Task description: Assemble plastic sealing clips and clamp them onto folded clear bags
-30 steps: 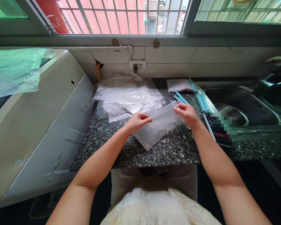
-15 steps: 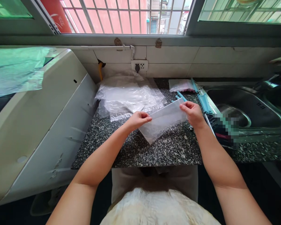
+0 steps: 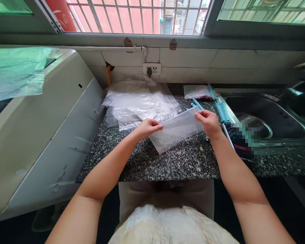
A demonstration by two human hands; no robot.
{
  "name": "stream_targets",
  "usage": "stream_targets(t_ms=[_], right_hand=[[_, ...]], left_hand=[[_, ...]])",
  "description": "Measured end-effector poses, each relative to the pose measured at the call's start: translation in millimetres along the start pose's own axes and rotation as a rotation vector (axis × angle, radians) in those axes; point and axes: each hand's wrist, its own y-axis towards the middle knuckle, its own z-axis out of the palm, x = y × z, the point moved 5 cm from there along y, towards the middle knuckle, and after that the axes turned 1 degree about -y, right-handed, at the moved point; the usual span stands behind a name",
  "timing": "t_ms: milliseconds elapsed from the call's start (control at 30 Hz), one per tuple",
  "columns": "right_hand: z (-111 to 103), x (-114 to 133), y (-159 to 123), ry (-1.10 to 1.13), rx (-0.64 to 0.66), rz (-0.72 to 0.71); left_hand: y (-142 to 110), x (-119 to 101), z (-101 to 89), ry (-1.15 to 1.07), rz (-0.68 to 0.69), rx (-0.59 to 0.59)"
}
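Both hands hold one small clear plastic bag just above the speckled granite counter. My left hand pinches the bag's left end, fingers closed. At the right end, my right hand grips the top edge with curled fingers. The bag hangs tilted, its right end higher and its lower corner near the counter.
A heap of clear plastic bags lies behind the hands. Light blue sealing clips and another small bag rest by the steel sink on the right. A white appliance flanks the counter's left. A wall socket sits above.
The bag has been raised slightly and pulled flatter between the hands. Both hands keep their grip and have barely shifted.
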Motion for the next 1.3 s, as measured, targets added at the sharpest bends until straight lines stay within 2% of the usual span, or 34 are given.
stream_targets(t_ms=[333, 500, 767, 1033, 1300], right_hand=[[-8, -7, 6, 0.037, -0.057, 0.012], [-6, -7, 5, 0.046, -0.068, 0.01], [-6, -11, 6, 0.112, -0.108, 0.011], [-13, -19, 13, 0.194, -0.21, 0.031], [-11, -18, 11, 0.215, -0.194, 0.041]], left_hand=[[4, 5, -8.8, -0.017, 0.047, -0.035], [4, 4, -13.0, -0.031, 0.014, -0.051], [3, 4, -11.0, -0.142, 0.015, -0.044], [6, 5, -14.4, -0.209, 0.053, -0.062], [7, 5, -17.5, -0.231, 0.029, -0.083]])
